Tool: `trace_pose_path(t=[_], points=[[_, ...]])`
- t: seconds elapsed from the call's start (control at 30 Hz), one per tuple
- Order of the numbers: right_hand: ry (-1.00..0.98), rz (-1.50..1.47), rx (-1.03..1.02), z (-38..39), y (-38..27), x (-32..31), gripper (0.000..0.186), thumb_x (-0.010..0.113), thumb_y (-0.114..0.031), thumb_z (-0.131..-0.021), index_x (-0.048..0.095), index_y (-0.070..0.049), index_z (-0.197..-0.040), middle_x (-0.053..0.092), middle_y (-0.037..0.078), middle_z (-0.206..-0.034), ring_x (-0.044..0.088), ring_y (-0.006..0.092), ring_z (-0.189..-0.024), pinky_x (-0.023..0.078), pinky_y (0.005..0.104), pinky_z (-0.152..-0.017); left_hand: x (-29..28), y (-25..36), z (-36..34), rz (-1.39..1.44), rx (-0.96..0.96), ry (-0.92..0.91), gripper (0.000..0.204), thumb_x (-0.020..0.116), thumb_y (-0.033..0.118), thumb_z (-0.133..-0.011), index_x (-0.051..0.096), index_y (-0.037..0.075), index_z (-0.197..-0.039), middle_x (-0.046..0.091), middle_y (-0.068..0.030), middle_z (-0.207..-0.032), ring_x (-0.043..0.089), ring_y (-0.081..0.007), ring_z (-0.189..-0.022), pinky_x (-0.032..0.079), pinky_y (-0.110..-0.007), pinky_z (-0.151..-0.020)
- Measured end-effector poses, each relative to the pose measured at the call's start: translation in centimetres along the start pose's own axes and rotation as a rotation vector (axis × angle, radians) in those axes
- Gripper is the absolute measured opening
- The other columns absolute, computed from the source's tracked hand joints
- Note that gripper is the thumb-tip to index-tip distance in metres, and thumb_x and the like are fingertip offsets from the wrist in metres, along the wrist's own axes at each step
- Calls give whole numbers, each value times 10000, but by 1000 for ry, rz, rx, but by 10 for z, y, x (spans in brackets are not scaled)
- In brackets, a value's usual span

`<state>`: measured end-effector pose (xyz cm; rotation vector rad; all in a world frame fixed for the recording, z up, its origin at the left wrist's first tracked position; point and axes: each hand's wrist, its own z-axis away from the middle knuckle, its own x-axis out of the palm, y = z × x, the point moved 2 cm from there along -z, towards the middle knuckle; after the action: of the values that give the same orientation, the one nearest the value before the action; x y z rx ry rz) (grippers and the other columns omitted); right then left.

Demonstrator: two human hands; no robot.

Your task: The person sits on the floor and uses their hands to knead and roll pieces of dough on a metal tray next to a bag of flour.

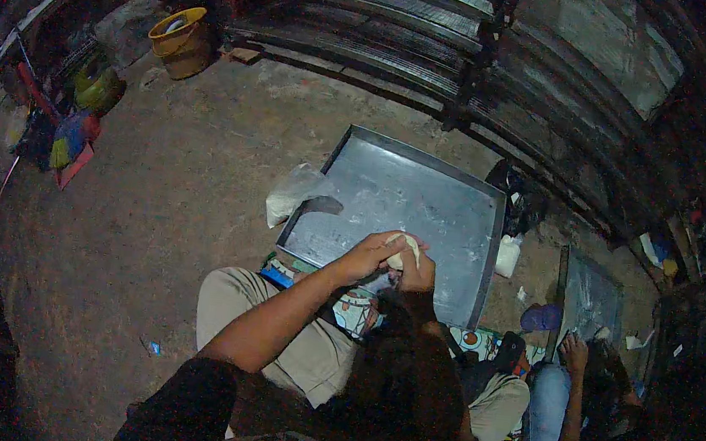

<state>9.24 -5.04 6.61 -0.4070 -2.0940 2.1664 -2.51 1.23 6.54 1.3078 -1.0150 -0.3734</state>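
Both my hands are closed around a pale, soft lump that looks like dough (403, 252), held above the near part of a large metal tray (408, 179). My left hand (366, 256) wraps it from the left, with fingers along its far side. From the right, my right hand (419, 271) presses on it, thumb near the top. Fingers cover much of the lump. Whitish smears mark the tray's surface. A clear plastic bag with white contents (292, 196) leans at the tray's left edge, beside a dark curved patch on the tray.
A white bag (508, 256) stands by the tray's right side. On the right, a co-worker's hand (574, 353) is at another metal tray (597, 291), near a purple item (541, 317). Patterned cloth (357, 313) lies under me. A yellow bucket (181, 44) stands far left; slatted racks (354, 29) line the back.
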Motion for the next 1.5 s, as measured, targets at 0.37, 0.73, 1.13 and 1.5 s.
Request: trace_pose_path(t=[0.37, 0.73, 1.13, 1.5], points=[[-454, -475, 322, 9, -23, 3, 464, 345, -402, -1031, 512, 16, -1143, 619, 106, -817, 592, 175, -717, 440, 290, -692, -14, 4, 4, 208, -57, 299, 453, 438, 402, -1020, 634, -7, -1036, 664, -88, -954, 644, -170, -865, 517, -322, -804], [-27, -79, 37, 8, -28, 1, 372, 469, -291, -998, 625, 1, -828, 596, 20, -662, 515, 91, -542, 384, 268, -491, -3, -15, -2, 106, 73, 93, 518, 416, 463, -1011, 544, 7, -1222, 648, -123, -1137, 648, -186, -896, 543, -311, -737], [-108, -400, -58, -9, 20, -3, 407, 451, -321, -1005, 569, 53, -1114, 662, 140, -832, 633, 207, -708, 495, 316, -634, 10, 18, 7, -411, 212, 312, 368, 682, 248, -880, 575, 44, -1168, 674, -90, -1032, 619, -154, -984, 483, -296, -877], [-187, -499, 76, -5, 15, 11, 421, 594, -188, -954, 514, 21, -1311, 633, 90, -1051, 604, 119, -831, 491, 265, -673, -4, 0, 7, -73, -15, 242, 436, 451, 403, -1017, 650, 15, -999, 678, -77, -937, 623, -141, -825, 502, -293, -760]])
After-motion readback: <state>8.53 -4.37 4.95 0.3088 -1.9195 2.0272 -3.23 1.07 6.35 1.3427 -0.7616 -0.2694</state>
